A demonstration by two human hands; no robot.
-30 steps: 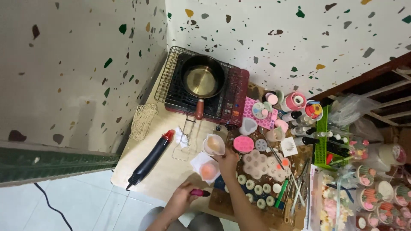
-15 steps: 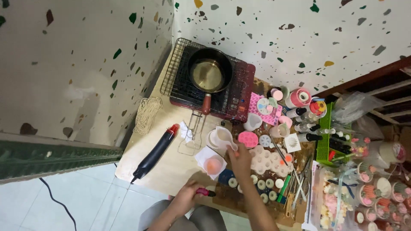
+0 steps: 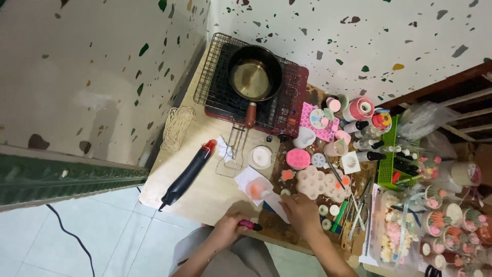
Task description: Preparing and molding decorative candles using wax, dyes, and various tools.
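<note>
Left hand [image 3: 228,228] is clamped on a small pink-and-black tool [image 3: 248,224], tip pointing toward the right hand. Right hand [image 3: 302,213] sits fingers down on a clear plastic cup [image 3: 277,201], curled round its far end; looks like a grip, but can't tell for sure how tight.

Progress, as a guess from how things lie: the small round white pieces [image 3: 327,216] just right of the right hand look already cast, and the pale flower-shaped mould [image 3: 315,183] just beyond its fingers looks filled. A cup with orange stuff [image 3: 258,189] stands on white paper beyond & between both hands, w/ some left in it. A white round dish [image 3: 261,156] sits further out, past that. The pan [image 3: 254,78] on the red stove [image 3: 293,105], far beyond both hands, looks nearly empty. So pouring seems well along; finishing & unmoulding prob. left.

Packages etc.: green basket [image 3: 385,166] of small dark-capped bottles, far right of right hand. Pink roll [image 3: 360,109] & pink round lids beyond that. Small white square card [image 3: 351,163] w/ a dark print, right & beyond. Black-and-red heat gun [image 3: 187,173] lies left & beyond left hand.
</note>
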